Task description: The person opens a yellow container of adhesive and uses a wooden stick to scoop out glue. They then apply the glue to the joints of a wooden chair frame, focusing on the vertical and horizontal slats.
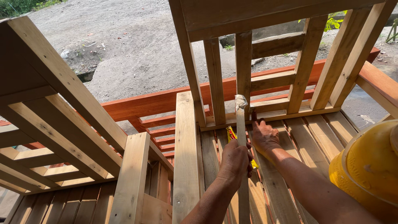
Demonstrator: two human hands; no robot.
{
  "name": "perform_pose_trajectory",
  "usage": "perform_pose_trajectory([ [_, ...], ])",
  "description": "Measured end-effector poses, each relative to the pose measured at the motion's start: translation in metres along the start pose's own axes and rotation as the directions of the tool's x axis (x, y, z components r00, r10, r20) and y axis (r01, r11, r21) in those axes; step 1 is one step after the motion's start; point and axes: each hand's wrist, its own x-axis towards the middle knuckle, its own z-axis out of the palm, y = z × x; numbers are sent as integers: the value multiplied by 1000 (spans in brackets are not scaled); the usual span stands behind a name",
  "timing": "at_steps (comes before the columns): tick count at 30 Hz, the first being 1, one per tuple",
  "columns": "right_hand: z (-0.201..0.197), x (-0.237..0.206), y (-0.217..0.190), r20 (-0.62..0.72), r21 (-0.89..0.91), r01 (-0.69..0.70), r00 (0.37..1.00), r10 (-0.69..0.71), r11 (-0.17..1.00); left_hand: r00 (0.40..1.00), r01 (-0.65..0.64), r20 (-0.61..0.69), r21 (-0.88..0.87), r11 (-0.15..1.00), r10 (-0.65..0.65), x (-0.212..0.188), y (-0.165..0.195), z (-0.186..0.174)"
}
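While the left hand (234,161) is fisted round a hammer handle (242,166), head (241,102) up by the far slats, the right hand (264,135) pinches something tiny against the wooden seat frame (304,137), probably steadying it.

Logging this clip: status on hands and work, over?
Left hand gripping hammer. Right hand flat on seat slats, fingers at the slatted backrest. Nothing obstructing.

Pale, matt bare-wood slats (309,141); glossy yellow plastic helmet (367,166).
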Motion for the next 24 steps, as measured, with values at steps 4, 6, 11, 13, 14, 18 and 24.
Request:
perform_pose_trajectory([
  [4,9,9,-12,40,-68,-18,999,21,998,1000,-6,-1,-13,1000,6,4,-1,0],
  [6,9,5,-12,14,-45,2,1000,-1,999,1000,-8,4,-28,1000,9,5,-2,1],
  [11,-4,-23,4,-225,-48,118,966,-126,992,1000,-26,2,12,1000,26,3,-3,1],
  [13,-11,-24,5,-273,11,130,954,-122,991,999,-32,2,16,999,32,3,-1,1],
  [14,-14,-24,4,-294,42,137,948,-118,990,1000,-25,3,14,1000,25,2,-2,0],
  [18,-20,-9,2,-122,84,46,992,-36,995,1000,-21,0,18,1000,21,2,-1,0],
  [24,-9,-4,7,-80,39,52,996,-49,998,1000,-17,9,32,999,17,3,-1,1],
])
